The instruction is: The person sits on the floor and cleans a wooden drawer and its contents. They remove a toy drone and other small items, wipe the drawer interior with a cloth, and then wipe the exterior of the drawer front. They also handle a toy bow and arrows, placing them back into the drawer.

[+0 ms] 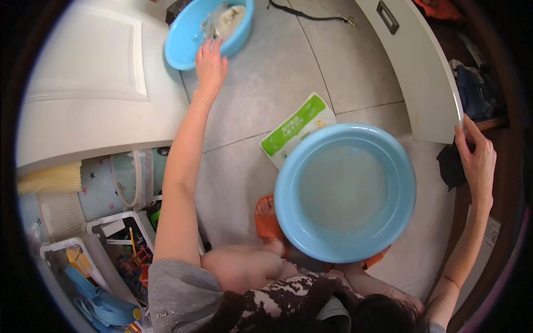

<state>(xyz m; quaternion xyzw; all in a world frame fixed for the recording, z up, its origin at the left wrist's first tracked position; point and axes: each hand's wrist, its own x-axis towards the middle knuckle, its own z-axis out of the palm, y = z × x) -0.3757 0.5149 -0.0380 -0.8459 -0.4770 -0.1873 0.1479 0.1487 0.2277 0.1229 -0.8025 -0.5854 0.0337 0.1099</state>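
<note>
My left hand (211, 64) reaches to the near rim of a light-blue plastic basin (179, 54) at the top. Its fingers extend over the rim; whether they grip it is unclear. Inside that basin lies a bundle of whitish cloth (232, 21) with some clear plastic. At the right, my right hand (476, 158) grips the end of a white cabinet door (429, 91) between thumb and fingers. A second, round blue basin (281, 200) stands before me, holding cloudy water (343, 189). Part of a green-and-white printed packet (297, 129) is hidden under its far side.
Grey floor tiles (266, 95) lie between white furniture (83, 83) and a dark cabinet (495, 166) holding clothes (476, 89). A black strap (306, 16) lies on the floor, far off. Toy bins (137, 218) are at lower left. A black cloth (452, 166) is beside my right hand.
</note>
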